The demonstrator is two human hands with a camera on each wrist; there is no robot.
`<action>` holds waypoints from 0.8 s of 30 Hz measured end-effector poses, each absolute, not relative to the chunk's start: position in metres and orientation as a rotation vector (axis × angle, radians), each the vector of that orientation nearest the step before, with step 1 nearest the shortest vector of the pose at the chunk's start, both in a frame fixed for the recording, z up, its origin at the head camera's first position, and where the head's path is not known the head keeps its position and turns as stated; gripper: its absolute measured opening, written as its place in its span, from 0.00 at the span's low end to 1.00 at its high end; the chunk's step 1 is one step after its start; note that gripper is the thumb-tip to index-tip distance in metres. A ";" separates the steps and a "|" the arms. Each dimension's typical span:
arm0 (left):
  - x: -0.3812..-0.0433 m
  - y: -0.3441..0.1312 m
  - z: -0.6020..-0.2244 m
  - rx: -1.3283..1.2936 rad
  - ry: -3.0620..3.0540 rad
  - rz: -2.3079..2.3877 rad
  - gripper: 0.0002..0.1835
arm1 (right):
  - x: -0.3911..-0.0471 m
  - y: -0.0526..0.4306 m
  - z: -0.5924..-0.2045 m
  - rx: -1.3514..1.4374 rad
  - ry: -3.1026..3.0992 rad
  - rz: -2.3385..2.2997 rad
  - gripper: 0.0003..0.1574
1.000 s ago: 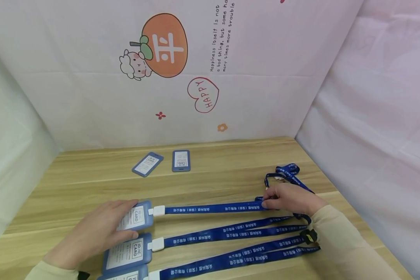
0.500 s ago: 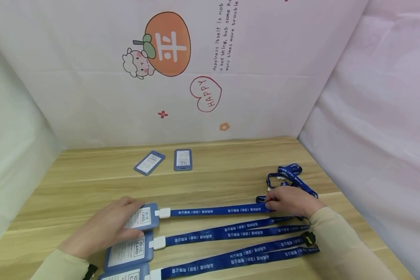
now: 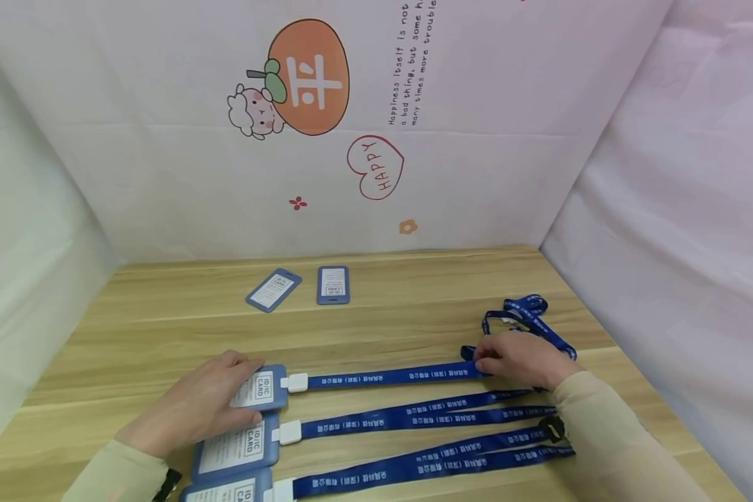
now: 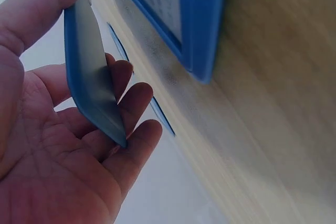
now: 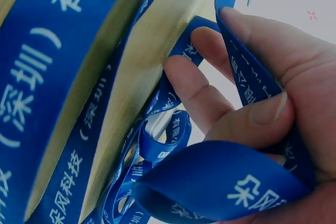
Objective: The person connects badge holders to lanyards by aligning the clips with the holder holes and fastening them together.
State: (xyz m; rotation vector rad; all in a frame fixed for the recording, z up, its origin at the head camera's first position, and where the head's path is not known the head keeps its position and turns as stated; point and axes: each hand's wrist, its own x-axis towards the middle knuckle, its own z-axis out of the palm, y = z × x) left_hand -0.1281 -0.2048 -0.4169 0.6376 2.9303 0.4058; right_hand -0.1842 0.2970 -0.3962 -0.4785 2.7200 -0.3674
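Observation:
My left hand [image 3: 194,401] grips the left part of a blue ID card holder [image 3: 270,388], thumb on one edge and fingers on the other. In the left wrist view this card holder [image 4: 86,61] stands edge-on between thumb and fingers. A white clip [image 3: 298,382] joins it to a blue printed lanyard [image 3: 389,375], stretched out to the right. At that far end my right hand [image 3: 521,359] pinches the strap. In the right wrist view the strap [image 5: 244,69] runs under the thumb and loops across the palm.
Nearer me lie two more card holders [image 3: 235,450] [image 3: 229,492] with lanyards [image 3: 376,422] [image 3: 389,475] laid rightward. Two loose card holders [image 3: 274,290] [image 3: 333,285] lie at the back. Bundled lanyards [image 3: 527,305] sit beyond my right hand. White cloth walls [image 3: 464,188] border the wooden table [image 3: 163,314].
My left hand and the card holder have shifted slightly right relative to the card holder below. The right hand keeps its pinch on the strap. The head view has drifted a little.

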 end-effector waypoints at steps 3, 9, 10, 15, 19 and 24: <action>-0.130 -0.205 -0.418 0.611 2.931 0.400 0.45 | -0.185 0.295 -0.397 -0.489 2.737 -0.348 0.06; -0.131 -0.205 -0.419 0.583 2.926 0.381 0.45 | -0.187 0.292 -0.398 -0.483 2.748 -0.320 0.06; -0.131 -0.204 -0.419 0.579 2.923 0.377 0.45 | -0.187 0.292 -0.399 -0.481 2.747 -0.315 0.06; -0.132 -0.204 -0.421 0.563 2.904 0.376 0.46 | -0.188 0.290 -0.399 -0.475 2.741 -0.312 0.05; -0.134 -0.203 -0.423 0.523 2.895 0.366 0.46 | -0.190 0.290 -0.399 -0.477 2.736 -0.303 0.05; -0.136 -0.203 -0.423 0.508 2.888 0.336 0.47 | -0.190 0.290 -0.399 -0.474 2.729 -0.301 0.05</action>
